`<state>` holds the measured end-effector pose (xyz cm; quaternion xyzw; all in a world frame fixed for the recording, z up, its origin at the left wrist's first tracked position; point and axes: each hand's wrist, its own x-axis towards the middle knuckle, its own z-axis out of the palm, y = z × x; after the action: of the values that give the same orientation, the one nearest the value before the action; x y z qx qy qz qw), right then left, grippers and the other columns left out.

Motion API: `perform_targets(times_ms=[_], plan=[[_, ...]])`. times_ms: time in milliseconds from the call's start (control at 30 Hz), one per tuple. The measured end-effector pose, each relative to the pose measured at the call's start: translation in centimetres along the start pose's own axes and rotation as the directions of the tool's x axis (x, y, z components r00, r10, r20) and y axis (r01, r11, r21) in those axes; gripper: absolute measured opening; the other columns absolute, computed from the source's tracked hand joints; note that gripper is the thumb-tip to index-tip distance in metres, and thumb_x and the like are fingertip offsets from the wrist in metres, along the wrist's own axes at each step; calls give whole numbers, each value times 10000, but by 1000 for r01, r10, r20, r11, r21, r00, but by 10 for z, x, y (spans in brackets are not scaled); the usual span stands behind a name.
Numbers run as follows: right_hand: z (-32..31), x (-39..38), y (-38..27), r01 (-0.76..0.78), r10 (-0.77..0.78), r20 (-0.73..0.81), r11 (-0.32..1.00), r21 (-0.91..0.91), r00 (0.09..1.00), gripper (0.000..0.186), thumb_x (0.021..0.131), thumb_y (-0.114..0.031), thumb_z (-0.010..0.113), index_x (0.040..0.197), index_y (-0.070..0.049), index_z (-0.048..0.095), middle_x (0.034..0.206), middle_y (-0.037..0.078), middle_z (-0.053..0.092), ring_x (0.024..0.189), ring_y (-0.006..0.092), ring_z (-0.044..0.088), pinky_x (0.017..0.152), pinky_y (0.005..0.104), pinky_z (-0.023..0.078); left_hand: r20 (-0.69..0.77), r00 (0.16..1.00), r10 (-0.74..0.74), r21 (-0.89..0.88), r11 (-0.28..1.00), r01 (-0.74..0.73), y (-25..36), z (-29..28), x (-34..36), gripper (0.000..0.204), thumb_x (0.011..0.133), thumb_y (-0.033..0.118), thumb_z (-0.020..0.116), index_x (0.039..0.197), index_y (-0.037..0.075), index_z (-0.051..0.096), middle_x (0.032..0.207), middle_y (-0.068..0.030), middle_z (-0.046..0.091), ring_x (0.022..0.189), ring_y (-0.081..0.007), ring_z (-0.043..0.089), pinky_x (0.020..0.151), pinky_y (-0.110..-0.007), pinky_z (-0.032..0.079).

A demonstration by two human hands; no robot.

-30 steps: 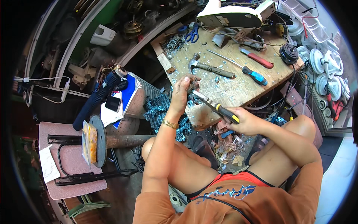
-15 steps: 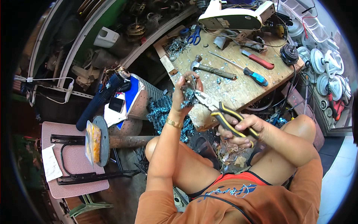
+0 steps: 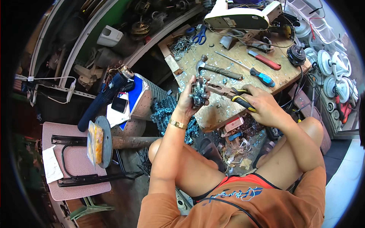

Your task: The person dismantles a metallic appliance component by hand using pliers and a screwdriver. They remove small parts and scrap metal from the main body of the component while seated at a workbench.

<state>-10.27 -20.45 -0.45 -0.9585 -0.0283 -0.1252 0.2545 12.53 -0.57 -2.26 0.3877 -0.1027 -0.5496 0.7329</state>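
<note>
Curling its fingers around a small, dark metal part (image 3: 199, 94), the left hand (image 3: 185, 102) holds it up just off the near left edge of the wooden workbench (image 3: 213, 110), while the right hand (image 3: 265, 106) is closed around the black-and-yellow handles of the pliers (image 3: 231, 93). The tool's nose points left and reaches the part's right side; whether it bites there or only lies alongside, the view cannot tell. Blue and white script lettering (image 3: 243, 194) runs across the front of the wearer's brown-orange shirt (image 3: 289, 207), and a pinkish-red box (image 3: 234, 124) below the bench edge carries a pale mark too small to make out. Half a second earlier the pliers' handles stood wide apart and the right hand sat lower, covering that box; now the handles are drawn closer together, the hand is higher, and the box shows. The left hand has shifted little. On the bench lie one hammer (image 3: 222, 71), one blue-handled screwdriver (image 3: 263, 77), one red-handled cutting tool (image 3: 266, 60) and one pair of blue scissors (image 3: 199, 36), four tools in all, with metal flecks scattered around them. Two sandals are worn on the feet below, and one gold-coloured watch (image 3: 178, 124) circles the left wrist.
</note>
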Motion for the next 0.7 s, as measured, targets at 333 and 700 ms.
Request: perform_targets(times_ms=[333, 700], plan=[[17, -1, -10, -15, -6, -60, 942, -335, 998, 441, 742, -48, 655, 1176, -122, 663, 1378, 187, 525, 1118, 391, 556, 972, 498, 445, -175, 965, 197, 652, 758, -36, 4, -1, 7, 522, 1030, 512, 457, 1136, 51, 677, 924, -36, 668, 710, -129, 649, 500, -293, 521], [36, 2, -8, -74, 77, -1, 953, -295, 997, 163, 762, -77, 672, 921, -39, 664, 1028, 129, 572, 868, 355, 640, 729, 462, 539, -214, 965, 149, 702, 711, 46, -4, 2, 2, 487, 1046, 456, 465, 1068, 25, 690, 866, -31, 659, 718, -96, 610, 575, -246, 495]])
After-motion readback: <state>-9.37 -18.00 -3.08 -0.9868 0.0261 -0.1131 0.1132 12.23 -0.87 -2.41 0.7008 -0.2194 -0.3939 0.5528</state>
